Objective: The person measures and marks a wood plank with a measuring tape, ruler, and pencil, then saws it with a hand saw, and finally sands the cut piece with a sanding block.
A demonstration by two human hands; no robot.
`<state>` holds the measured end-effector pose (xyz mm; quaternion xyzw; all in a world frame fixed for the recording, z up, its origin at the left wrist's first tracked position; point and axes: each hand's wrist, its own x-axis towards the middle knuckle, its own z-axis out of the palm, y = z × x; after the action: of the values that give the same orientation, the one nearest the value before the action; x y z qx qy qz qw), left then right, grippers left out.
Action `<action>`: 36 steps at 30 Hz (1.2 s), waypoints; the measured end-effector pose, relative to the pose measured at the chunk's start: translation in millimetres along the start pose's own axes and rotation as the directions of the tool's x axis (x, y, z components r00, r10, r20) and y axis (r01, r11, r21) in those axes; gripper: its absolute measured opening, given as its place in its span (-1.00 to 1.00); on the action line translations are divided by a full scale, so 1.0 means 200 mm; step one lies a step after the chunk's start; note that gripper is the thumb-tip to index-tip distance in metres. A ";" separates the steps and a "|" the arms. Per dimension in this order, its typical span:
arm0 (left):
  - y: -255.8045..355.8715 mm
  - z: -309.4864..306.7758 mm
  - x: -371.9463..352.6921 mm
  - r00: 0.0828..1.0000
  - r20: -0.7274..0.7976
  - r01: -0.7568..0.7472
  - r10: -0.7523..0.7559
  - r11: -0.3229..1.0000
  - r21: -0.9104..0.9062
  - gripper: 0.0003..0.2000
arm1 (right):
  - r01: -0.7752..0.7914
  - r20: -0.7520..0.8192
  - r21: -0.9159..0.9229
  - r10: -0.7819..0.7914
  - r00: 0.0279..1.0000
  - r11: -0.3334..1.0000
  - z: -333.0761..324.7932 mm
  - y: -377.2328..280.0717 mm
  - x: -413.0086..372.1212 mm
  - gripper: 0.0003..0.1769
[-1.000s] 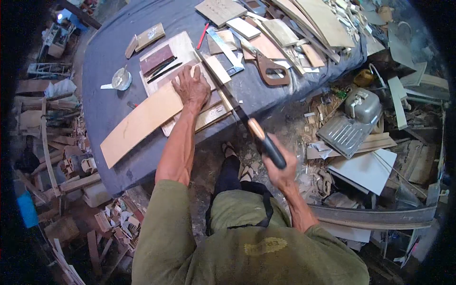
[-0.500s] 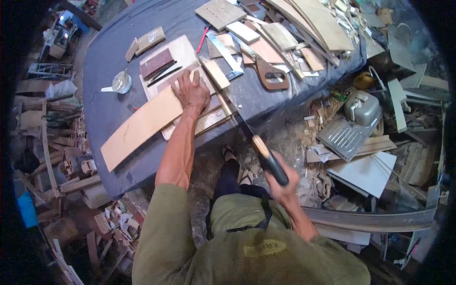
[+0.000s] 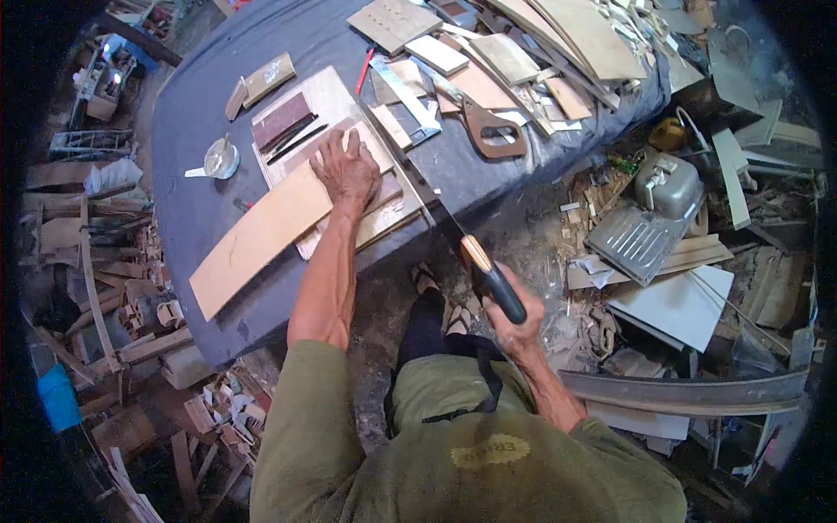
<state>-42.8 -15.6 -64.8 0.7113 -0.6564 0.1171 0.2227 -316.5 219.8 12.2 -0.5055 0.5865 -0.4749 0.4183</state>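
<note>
My right hand (image 3: pixel 516 312) is wrapped round the black and orange handle of a hand saw (image 3: pixel 449 228), whose blade runs up and left over the table edge, against the side of a light board. My left hand (image 3: pixel 349 174) presses down on that long light board (image 3: pixel 261 235), its fingers spread. Under it lie other flat wooden boards (image 3: pixel 370 228). A dark red block (image 3: pixel 283 120) and thin dark sticks sit beside my left fingers.
The cloth-covered table (image 3: pixel 205 105) holds a small cup (image 3: pixel 221 160), a metal square (image 3: pixel 410 96), a second saw (image 3: pixel 493 131) and many wood offcuts. At the right, a metal sink (image 3: pixel 649 218) rests among scraps. Wood piles lie on the left floor.
A small offcut beside the blade has shifted away from the board's end. The saw has moved slightly, still in my right hand. My left hand keeps its place on the board.
</note>
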 end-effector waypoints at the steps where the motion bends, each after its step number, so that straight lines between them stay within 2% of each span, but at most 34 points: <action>1: 0.00 -0.01 0.03 1.000 -0.015 0.003 -0.003 1.000 -0.007 -0.67 | 0.064 -0.015 -0.019 -0.065 0.998 0.998 -0.02 0.00 0.00 -0.38; 2: 0.00 -0.01 0.03 1.000 -0.021 0.000 0.000 1.000 -0.015 -0.67 | 0.120 -0.028 -0.039 -0.122 0.992 0.992 -0.04 -0.01 -0.01 -0.38; 3: 0.01 -0.02 0.03 1.000 -0.027 0.000 0.000 1.000 -0.023 -0.67 | -0.004 -0.001 0.001 0.004 1.000 1.000 -0.06 -0.06 -0.01 -0.38; 7: 0.01 -0.04 0.03 1.000 0.015 0.011 -0.010 0.997 -0.070 -0.64 | 0.042 -0.002 -0.092 -0.042 0.999 0.995 -0.07 -0.10 0.12 -0.39; 10: 0.00 -0.07 0.02 0.998 0.057 0.025 -0.019 0.993 -0.115 -0.63 | 0.243 0.004 -0.150 -0.245 0.970 0.958 -0.03 -0.05 0.24 -0.38; 11: 0.00 -0.07 0.02 0.999 0.051 0.021 -0.014 0.991 -0.128 -0.63 | 0.320 0.054 -0.228 -0.317 0.947 0.919 -0.04 -0.05 0.29 -0.32; 14: -0.01 -0.07 0.02 0.998 0.068 0.026 -0.016 0.988 -0.149 -0.58 | 0.379 0.151 -0.314 -0.349 0.925 0.870 -0.02 -0.05 0.40 -0.28; 15: -0.01 -0.08 0.02 0.997 0.076 0.026 -0.015 0.989 -0.148 -0.56 | 0.442 0.172 -0.389 -0.408 0.897 0.808 -0.01 -0.01 0.45 -0.23; 18: 0.00 -0.12 0.02 0.994 0.105 0.036 -0.016 0.981 -0.188 -0.51 | 0.600 0.215 -0.446 -0.571 0.792 0.664 0.02 0.04 0.61 -0.22; 22: -0.01 -0.15 0.02 0.992 0.118 0.078 -0.052 0.972 -0.221 -0.44 | 0.587 0.350 -0.566 -0.477 0.806 0.579 0.04 -0.02 0.77 -0.06; 23: -0.01 -0.16 0.04 0.991 0.125 0.083 -0.056 0.971 -0.223 -0.43 | 0.636 0.354 -0.570 -0.543 0.761 0.521 0.06 -0.01 0.81 0.03; 26: -0.04 -0.14 0.08 0.989 0.127 0.098 -0.069 0.966 -0.238 -0.41 | 0.677 0.365 -0.562 -0.592 0.718 0.475 0.12 -0.01 0.92 0.06; 27: -0.06 -0.15 0.10 0.986 0.151 0.113 -0.075 0.958 -0.263 -0.41 | 0.714 0.365 -0.527 -0.636 0.680 0.461 0.13 -0.02 0.95 0.03; 30: -0.11 -0.17 0.16 0.988 0.139 0.106 -0.063 0.938 -0.331 -0.44 | 0.708 0.411 -0.559 -0.598 0.688 0.431 0.16 -0.02 1.02 -0.03; 31: -0.14 -0.17 0.18 0.988 0.140 0.110 -0.062 0.925 -0.365 -0.45 | 0.718 0.375 -0.535 -0.637 0.674 0.444 0.19 -0.03 1.05 -0.10; 34: -0.20 -0.21 0.24 0.983 0.167 0.142 -0.077 0.898 -0.417 -0.50 | 0.720 0.435 -0.601 -0.613 0.660 0.348 0.22 -0.04 1.12 -0.16; 35: -0.23 -0.20 0.27 0.981 0.175 0.154 -0.085 0.888 -0.433 -0.50 | 0.737 0.422 -0.579 -0.646 0.636 0.347 0.24 -0.06 1.13 -0.24; 36: -0.27 -0.19 0.30 0.979 0.182 0.167 -0.093 0.878 -0.449 -0.51 | 0.736 0.426 -0.582 -0.641 0.638 0.346 0.26 -0.06 1.14 -0.25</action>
<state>20.9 -47.9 -12.8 0.6872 -0.6313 -0.1131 0.3412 -295.4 -13.1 11.1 -0.8513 0.4254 -0.3066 -0.0177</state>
